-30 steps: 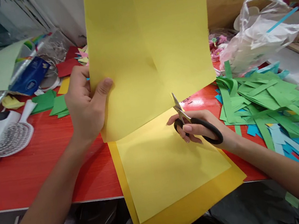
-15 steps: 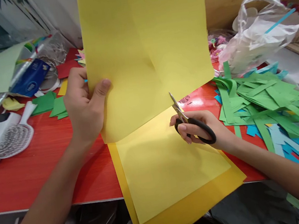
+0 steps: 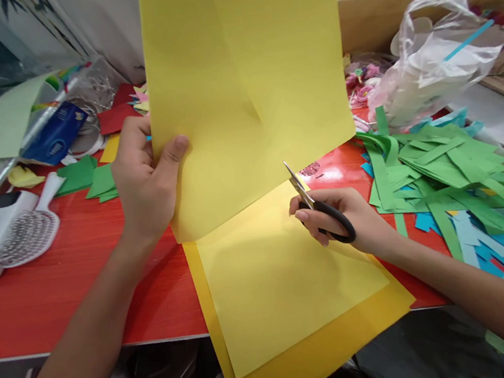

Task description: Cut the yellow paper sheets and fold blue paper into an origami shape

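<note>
Beyond a red worktop's (image 3: pixel 85 306) near edge jut a darker yellow sheet (image 3: pixel 306 374) and the paler sheet (image 3: pixel 287 303) lying on it; above them, a faintly creased yellow sheet (image 3: pixel 205 89) is held up. The left hand's (image 3: pixel 144 173) grip pinches its lower left side, thumb in front, while the right hand's (image 3: pixel 353 212) grip is wrapped around the scissors (image 3: pixel 305 195). The blade tips overlap the raised sheet's bottom edge; whether they bite cannot be told. Clean cutting would likely call for taut paper, square blades and clearance from the sheets beneath.
</note>
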Demonstrator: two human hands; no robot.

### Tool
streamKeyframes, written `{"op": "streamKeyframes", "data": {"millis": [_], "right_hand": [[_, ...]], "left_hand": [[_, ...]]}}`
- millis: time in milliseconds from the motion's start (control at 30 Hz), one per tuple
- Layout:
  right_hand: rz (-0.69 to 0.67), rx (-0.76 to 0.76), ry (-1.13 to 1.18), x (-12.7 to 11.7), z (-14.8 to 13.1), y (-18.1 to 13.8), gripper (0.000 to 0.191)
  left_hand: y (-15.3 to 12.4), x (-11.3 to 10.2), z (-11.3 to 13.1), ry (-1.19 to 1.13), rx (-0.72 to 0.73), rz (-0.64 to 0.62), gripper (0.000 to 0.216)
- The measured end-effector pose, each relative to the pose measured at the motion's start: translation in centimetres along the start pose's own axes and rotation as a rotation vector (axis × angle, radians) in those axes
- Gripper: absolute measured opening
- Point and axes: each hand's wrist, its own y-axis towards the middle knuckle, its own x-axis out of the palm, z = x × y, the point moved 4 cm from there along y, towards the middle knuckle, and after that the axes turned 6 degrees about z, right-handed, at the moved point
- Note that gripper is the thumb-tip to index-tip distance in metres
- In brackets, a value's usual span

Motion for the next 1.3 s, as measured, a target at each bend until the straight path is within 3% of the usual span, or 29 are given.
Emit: {"op": "streamKeyframes", "data": {"millis": [500, 1300], "right_hand": [[0.022, 0.039, 0.066, 0.2, -0.1, -0.1, 0.025], [0.089, -0.037, 0.066, 0.2, -0.3, -0.1, 0.031]], "left_hand": [[-0.5, 0.3, -0.8, 0.023, -0.151, -0.061, 0.023], [-1.6, 1.1, -0.6, 0.042, -0.355, -0.112, 0.024]]}}
